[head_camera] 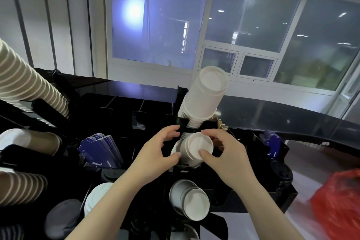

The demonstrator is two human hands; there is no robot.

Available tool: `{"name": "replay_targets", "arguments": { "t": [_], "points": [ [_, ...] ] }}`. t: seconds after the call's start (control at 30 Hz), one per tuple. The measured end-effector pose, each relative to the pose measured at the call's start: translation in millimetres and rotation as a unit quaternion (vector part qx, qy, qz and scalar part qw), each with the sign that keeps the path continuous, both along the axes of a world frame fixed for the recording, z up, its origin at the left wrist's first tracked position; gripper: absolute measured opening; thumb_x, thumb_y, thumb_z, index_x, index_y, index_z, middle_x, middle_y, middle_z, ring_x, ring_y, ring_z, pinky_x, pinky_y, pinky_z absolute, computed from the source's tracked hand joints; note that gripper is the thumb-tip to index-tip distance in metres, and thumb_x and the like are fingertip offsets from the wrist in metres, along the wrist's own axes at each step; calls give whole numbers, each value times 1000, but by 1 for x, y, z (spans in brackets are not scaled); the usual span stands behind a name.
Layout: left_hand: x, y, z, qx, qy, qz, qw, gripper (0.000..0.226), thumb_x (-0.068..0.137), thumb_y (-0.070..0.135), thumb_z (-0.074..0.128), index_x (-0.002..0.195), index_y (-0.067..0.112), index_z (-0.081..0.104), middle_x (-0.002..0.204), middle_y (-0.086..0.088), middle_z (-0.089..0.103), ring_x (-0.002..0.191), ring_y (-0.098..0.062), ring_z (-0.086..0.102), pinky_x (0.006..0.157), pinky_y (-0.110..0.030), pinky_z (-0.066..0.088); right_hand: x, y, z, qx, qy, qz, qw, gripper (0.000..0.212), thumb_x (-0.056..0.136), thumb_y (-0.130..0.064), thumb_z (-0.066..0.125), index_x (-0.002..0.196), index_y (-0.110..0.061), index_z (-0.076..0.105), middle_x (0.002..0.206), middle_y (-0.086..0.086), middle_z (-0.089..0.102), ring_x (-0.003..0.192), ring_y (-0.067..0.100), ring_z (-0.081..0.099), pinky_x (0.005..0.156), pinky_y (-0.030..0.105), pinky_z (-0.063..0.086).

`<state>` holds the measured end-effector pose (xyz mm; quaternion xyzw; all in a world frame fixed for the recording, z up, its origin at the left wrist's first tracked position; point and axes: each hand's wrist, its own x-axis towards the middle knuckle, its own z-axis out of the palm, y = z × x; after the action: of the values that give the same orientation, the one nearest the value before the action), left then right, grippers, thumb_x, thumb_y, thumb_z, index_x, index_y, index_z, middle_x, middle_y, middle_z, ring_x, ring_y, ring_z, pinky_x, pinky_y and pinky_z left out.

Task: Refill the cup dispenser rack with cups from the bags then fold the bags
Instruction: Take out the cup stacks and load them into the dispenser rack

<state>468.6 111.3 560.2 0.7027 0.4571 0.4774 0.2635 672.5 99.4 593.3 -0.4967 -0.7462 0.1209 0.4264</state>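
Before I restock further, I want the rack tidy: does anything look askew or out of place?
The tall white cup stack behind both hands leans right, well above its slot. Brown crumpled scraps lie at its base; what they are is unclear.

Both bare forearms reach forward from the bottom edge and come close together; the left hand (pixel 155 150) has fingers curved, thumb forward; the right hand (pixel 224 152) is arched, its thumb and fingertips pinching; the two hands face each other, slightly apart.
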Motion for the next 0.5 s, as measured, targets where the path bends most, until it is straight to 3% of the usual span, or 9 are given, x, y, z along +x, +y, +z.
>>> {"name": "replay_targets", "arguments": {
  "t": [0.13,0.23,0.3,0.4,0.5],
  "points": [
    [-1,1,8,40,-39,49,997,59,79,8,70,124,40,48,119,19,57,113,6,49,93,-19,43,-2,2,7,26,27,-13,999,36,75,-32,73,106,-45,58,107,-25,58,99,-8,54,81,10,40],
    [-3,9,17,60,-64,80,993,61,78,15,72,129,35,46,124,21,50,113,11,45,89,-11,40,-4,11,20,54,122,-51,990,53,69,-38,75,116,-36,52,114,-21,53,103,-7,53,82,12,42],
    [-4,22,25,51,-68,66,994,71,75,21,76,135,34,40,129,21,46,117,13,41,93,-11,35,-8,20,36,58,130,-46,989,65,62,-44,77,118,-43,44,118,-24,48,106,-9,50,80,9,42],
    [1,43,35,32,-5,30,999,89,67,33,82,142,32,33,136,20,39,123,7,36,100,-17,29,-17,38,57,19,119,-13,993,70,52,-50,78,108,-55,37,109,-34,49,98,-18,50,73,8,42],
    [10,60,40,31,30,0,999,88,59,38,84,131,44,33,127,28,41,110,21,40,87,-4,33,-24,57,64,-8,112,-6,994,77,45,-52,79,111,-49,40,107,-31,54,99,-13,52,71,11,41]
  ]
}}
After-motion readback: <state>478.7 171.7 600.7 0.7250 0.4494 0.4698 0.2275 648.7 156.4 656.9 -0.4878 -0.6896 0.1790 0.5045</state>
